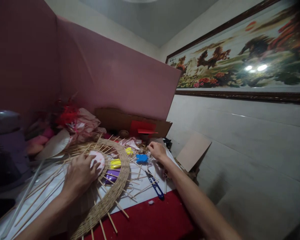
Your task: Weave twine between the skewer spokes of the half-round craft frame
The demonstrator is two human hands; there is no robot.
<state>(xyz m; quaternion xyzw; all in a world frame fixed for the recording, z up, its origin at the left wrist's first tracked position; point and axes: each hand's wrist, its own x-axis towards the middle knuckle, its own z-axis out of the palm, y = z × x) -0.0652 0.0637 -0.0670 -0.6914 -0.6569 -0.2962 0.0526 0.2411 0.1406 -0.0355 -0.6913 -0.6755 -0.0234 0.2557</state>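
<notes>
A round woven piece (123,166) with wooden sticks radiating from it lies on the table's near side. My left hand (81,171) rests on the white patterned disc (98,161) at its centre, thumb and fingers spread over the disc's edge. My right hand (156,150) is beyond the woven ring, over small clutter at the back right of the table, its fingers bent together; anything between them is too small to make out. Yellow (115,163) and purple (112,176) packets show through the gap between disc and ring. A blue packet (141,158) lies near my right hand.
Dark blue thread snips (157,190) and loose sticks lie right of the ring. Crumpled pink material (86,125) and a cardboard piece (115,116) stand behind. A purple object (8,146) is at left; a board (193,151) leans by the wall.
</notes>
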